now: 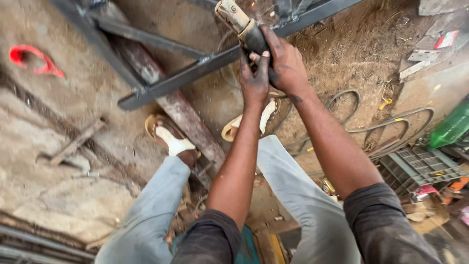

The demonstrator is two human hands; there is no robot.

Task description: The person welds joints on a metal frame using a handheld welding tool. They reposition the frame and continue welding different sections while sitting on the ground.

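Dark sleeves (386,220) at the lower edge of the view cover both upper arms; the forearms run up to a welding electrode holder (239,22) near the top edge. Right hand (286,63): grip closed around the holder's dark handle. Left hand (255,78): grip closed on the same handle from below, fingers soot-stained. The holder's pale end sits against a dark metal frame (195,71) lying on the dirt floor (58,195), with small sparks just beside it. Two sandalled feet (171,139) stand under the frame, beside a rusty beam (181,112). Cables (386,127) loop across the floor to the right. A red hook-shaped piece (31,58) lies near the left edge, and a green bottle (452,127) at the right edge.
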